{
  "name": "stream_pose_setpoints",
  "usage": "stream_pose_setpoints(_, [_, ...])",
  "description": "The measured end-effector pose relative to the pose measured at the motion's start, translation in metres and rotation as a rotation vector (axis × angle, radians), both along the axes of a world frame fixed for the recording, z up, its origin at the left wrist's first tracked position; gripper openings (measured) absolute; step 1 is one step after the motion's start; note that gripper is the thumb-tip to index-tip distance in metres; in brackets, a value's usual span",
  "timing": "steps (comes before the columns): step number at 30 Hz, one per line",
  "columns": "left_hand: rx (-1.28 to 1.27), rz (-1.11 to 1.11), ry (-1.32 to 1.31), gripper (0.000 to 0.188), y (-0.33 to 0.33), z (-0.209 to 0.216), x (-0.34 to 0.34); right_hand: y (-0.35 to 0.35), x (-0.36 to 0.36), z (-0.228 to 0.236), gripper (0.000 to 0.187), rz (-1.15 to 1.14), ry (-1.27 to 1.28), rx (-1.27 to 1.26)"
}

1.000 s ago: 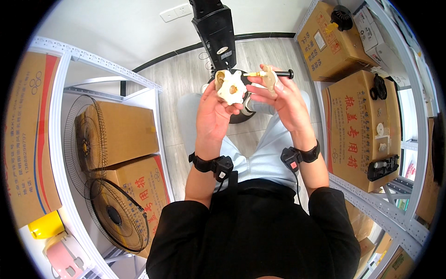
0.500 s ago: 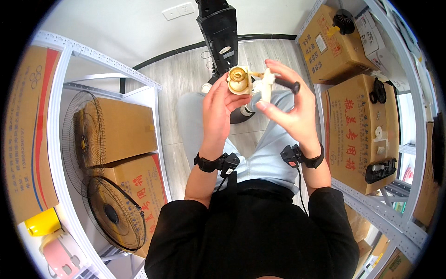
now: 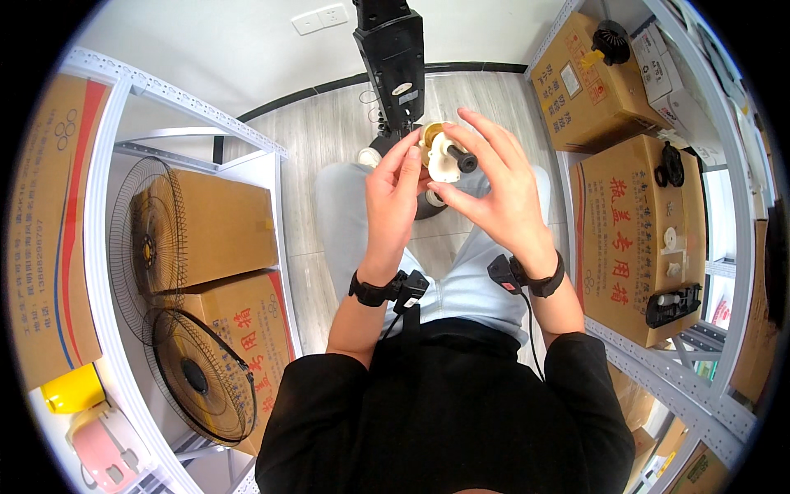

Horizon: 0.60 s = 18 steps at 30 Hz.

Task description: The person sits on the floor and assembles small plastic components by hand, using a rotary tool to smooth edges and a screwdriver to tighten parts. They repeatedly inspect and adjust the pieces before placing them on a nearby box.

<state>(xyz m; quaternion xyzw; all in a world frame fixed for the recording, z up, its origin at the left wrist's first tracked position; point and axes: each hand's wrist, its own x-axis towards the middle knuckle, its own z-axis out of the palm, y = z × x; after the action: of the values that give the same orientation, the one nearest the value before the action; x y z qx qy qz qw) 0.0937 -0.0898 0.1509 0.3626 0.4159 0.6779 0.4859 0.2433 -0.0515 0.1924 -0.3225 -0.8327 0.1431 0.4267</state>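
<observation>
As seen from above, white motor part point(image 3: 445, 158) between both hands point(image 3: 461, 189).

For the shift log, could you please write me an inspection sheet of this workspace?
Surface: grey wood-look floor; the work is held above the lap.
Job's things: small white motor part with a black shaft and brass-coloured piece.
Clutter: black fan stand ahead; fan grilles on the left shelf.
Hands: left hand and right hand both grip the part with their fingers.
Cables: thin black lead from the right wrist band.
Surroundings: cardboard boxes on white metal shelving at both sides.
</observation>
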Motion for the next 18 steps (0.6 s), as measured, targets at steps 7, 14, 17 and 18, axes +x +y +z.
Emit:
stream_pose_setpoints(7, [0.010, 0.000, 0.074, 0.035, -0.0017, 0.0032, 0.0037, 0.0038, 0.0001, -0.0040, 0.060, -0.035, -0.048, 0.042])
stream_pose_setpoints(14, [0.011, -0.008, 0.058, 0.036, -0.0035, 0.0077, 0.0030, 0.0062, -0.0009, -0.0055, 0.062, -0.049, -0.023, 0.044])
stream_pose_setpoints(17, [0.026, -0.027, 0.076, 0.039, -0.0039, 0.0092, 0.0021, 0.0082, -0.0018, -0.0065, 0.062, -0.035, -0.009, 0.063])
stream_pose_setpoints(18, [0.025, -0.033, 0.077, 0.040, -0.0032, 0.0086, 0.0009, 0.0089, -0.0020, -0.0071, 0.062, -0.031, -0.004, 0.063])
